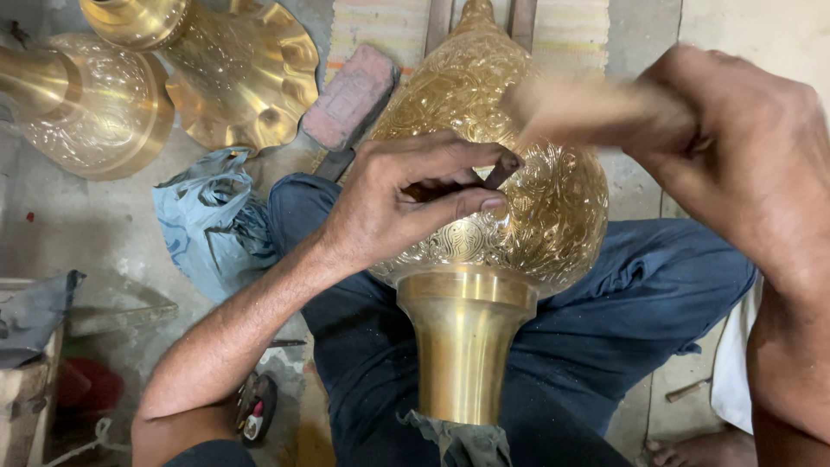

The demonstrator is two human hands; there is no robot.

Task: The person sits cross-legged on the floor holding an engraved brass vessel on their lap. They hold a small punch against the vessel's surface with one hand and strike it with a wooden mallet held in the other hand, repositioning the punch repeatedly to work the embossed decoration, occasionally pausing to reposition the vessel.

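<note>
Now my left hand [393,203] pinches a slim dark punch [500,173] between thumb and fingertips, tip pressed on the embossed, bulging belly of the brass vase [553,207] lying across my lap. Beneath that grip runs the vase's smooth flared neck. My right hand [735,147] is fisted round a blurred wooden mallet [571,112], just above the punch. Left of my grip lies crumpled blue cloth [207,225].

Brass vessels [164,78], brick [350,97] crowd left; floor [78,225] open
</note>
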